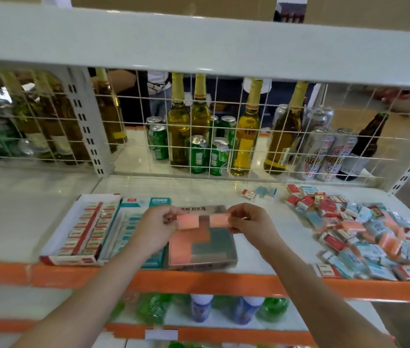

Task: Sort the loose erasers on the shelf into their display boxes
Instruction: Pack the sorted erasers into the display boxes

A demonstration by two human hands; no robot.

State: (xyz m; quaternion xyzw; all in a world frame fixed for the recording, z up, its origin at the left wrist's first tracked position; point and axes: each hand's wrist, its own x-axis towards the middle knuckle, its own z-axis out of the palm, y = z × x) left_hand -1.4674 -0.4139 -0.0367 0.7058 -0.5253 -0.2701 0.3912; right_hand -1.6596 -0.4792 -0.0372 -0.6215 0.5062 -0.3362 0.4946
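My left hand (157,226) pinches a pink eraser (187,221), and my right hand (250,222) pinches a second pink eraser (220,219). Both are held side by side above a grey display box (224,249) partly filled with pink erasers. To its left stand a teal display box (133,204) and a red-and-white display box (60,234) lined with red-labelled erasers. A heap of loose erasers (364,234) in red, teal and pink covers the right part of the shelf.
A few stray erasers (259,193) lie near the wire back grid (224,126), with bottles and cans behind it. The shelf's orange front edge (198,281) runs below the boxes. More bottles stand on the shelf underneath.
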